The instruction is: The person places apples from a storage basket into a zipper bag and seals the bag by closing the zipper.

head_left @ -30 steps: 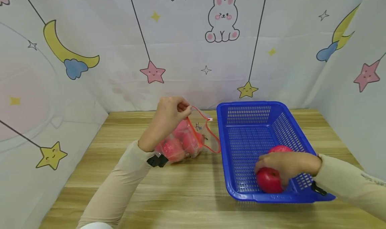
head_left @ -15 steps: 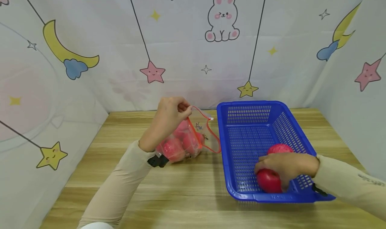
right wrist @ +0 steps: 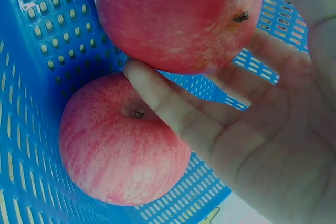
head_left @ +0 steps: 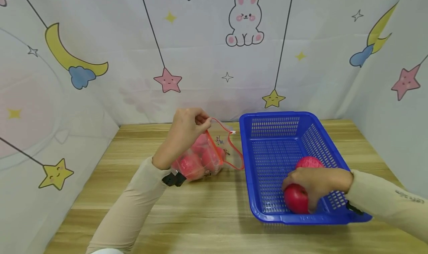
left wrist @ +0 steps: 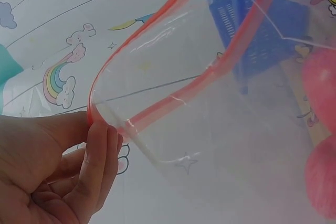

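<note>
My left hand (head_left: 187, 131) pinches a top corner of a clear zip bag (head_left: 214, 145) with red edging. Several red apples (head_left: 190, 166) lie inside the bag, and its mouth gapes toward the basket. In the left wrist view, thumb and fingertips meet on the red zip strip (left wrist: 168, 102). At the near end of the blue basket (head_left: 245, 164), my right hand (head_left: 317, 181) grips a red apple (head_left: 295, 200) from above, fingers curled round it. A second apple (right wrist: 121, 150) sits against that hand in the basket, partly covered by it in the head view.
Both the bag and the basket rest on a wooden table (head_left: 187, 216). Behind them hangs a white cloth (head_left: 207, 53) printed with stars, moons and a rabbit. The bag's mouth lies close to the basket's left rim.
The right hand and its apple have shifted only very slightly within the basket. The left hand and the bag look the same.
</note>
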Action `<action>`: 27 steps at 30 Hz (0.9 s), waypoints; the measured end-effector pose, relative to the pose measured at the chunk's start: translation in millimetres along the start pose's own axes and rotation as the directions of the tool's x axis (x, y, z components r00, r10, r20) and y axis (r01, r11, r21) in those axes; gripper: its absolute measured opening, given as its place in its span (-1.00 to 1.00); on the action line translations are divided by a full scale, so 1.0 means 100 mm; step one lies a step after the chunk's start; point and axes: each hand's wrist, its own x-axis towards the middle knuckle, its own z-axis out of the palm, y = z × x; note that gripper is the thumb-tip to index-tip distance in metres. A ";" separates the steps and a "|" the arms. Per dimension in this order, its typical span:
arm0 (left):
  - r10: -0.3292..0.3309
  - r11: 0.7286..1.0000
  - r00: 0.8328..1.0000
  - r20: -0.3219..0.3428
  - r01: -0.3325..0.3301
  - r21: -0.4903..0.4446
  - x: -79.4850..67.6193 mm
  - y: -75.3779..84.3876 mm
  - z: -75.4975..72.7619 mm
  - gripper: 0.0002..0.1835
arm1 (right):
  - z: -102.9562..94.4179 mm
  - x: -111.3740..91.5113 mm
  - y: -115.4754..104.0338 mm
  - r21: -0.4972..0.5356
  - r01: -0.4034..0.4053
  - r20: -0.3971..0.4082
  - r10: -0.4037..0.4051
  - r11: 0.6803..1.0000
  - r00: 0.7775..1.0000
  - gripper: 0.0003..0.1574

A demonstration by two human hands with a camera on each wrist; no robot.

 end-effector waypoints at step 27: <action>-0.001 1.000 1.000 0.011 0.001 0.015 0.00 0.01 0.01 -0.91 | -0.14 -0.07 0.00 0.096 -0.025 -0.021 0.027 0.995 0.999 -0.14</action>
